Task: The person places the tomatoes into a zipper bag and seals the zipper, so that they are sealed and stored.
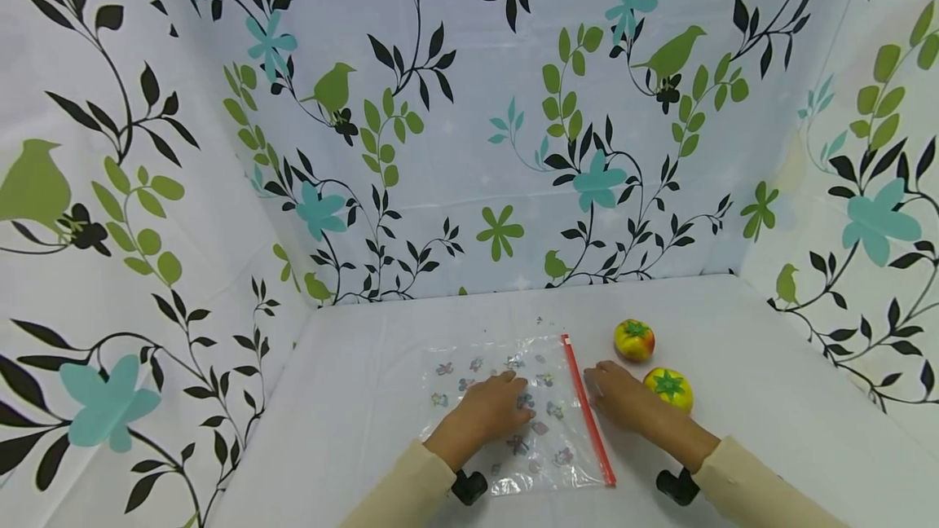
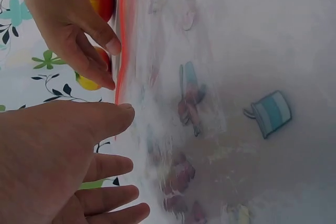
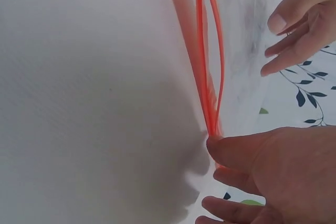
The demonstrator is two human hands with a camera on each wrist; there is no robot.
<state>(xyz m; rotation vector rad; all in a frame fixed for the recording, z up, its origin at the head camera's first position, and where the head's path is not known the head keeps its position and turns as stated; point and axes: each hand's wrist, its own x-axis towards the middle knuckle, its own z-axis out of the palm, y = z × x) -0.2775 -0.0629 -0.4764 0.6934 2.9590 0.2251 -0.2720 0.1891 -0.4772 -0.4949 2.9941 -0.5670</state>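
Observation:
A clear zip bag printed with small pictures lies flat on the white table, its red zip edge facing right. My left hand rests over the middle of the bag; in the left wrist view its fingers are spread and fairly straight. Beside the red edge is my right hand, its thumb and forefinger at the strip with a gap between their tips. Two red lips of the zip part a little above that thumb in the right wrist view.
Two yellow-red round fruits with green leafy tops, one farther back and one nearer, sit just right of the right hand. White cloth printed with leaves and birds walls the table at the back and sides.

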